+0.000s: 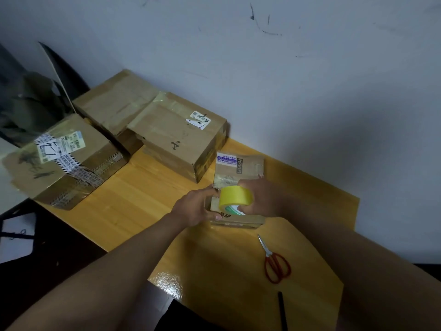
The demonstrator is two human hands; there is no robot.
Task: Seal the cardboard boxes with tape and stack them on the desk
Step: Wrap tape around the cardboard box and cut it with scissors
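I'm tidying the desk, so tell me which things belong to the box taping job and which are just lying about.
Job: yellow tape roll, small box, three larger boxes, red-handled scissors.
Lying about: black pen, dark bag.

Yellow wooden desk [148, 201], set against a pale wall, glossy near the front edge.

Directly on it: small cardboard box [241, 168] near centre, printed label on top; at 10 o'clock from it, just beside, a larger taped box [181, 139] with a white sticker; farther out at 10 o'clock, a flat taped box [117, 103] along the wall, touching the larger one; at 9 o'clock, well apart, a box with striped tape and labels [62, 161] overhanging the left edge. At 5 o'clock from centre, red-handled scissors [274, 261], blades closed, pointing toward the small box. At 6 o'clock, by the front edge, a thin black stick [282, 309], kind unclear.
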